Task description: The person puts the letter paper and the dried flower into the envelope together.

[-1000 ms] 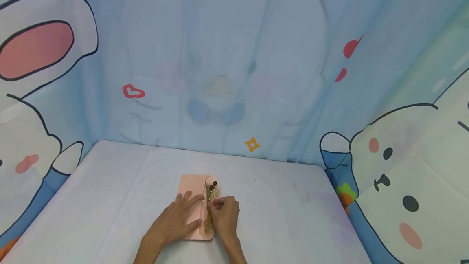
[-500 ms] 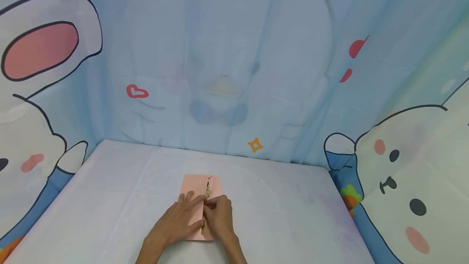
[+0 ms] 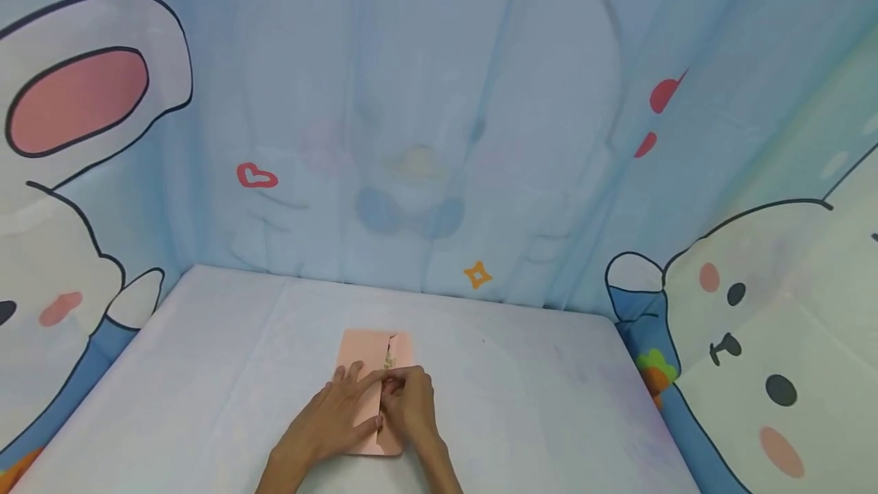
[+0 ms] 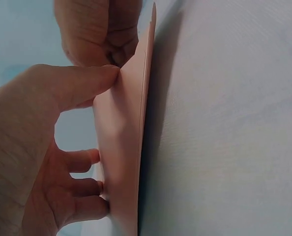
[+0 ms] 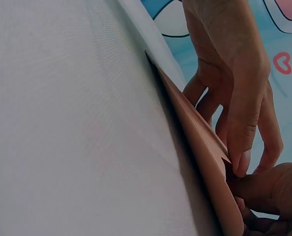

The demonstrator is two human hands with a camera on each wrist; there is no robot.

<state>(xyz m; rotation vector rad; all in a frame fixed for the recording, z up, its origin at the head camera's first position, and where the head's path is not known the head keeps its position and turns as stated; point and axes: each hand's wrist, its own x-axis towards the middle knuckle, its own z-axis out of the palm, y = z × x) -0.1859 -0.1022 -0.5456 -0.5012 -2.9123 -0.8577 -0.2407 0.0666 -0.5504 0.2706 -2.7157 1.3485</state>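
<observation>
A pink paper envelope (image 3: 362, 344) lies upright on the white-covered table in the head view. Spread over its left part, my left hand (image 3: 332, 416) presses it down with fairly straight fingers; its thumb lies at the opening's edge, as the left wrist view shows on the envelope (image 4: 122, 132). My right hand (image 3: 411, 404) pinches a small bunch of dried flowers (image 3: 389, 362) at the long opening. Only a bit of pale blossom shows above the fingertips; the stems are hidden by the hand and the paper. In the right wrist view the right fingers (image 5: 274, 189) reach under the opening's edge.
The white table (image 3: 535, 402) extends to both sides of the envelope. Behind it hangs a light blue curtain (image 3: 425, 97) with printed cartoon animals, meeting the table's back edge.
The right hand has moved slightly left, taking the dried flowers from the envelope's right strip into the opening, so less of them shows. The left hand stays on the envelope.
</observation>
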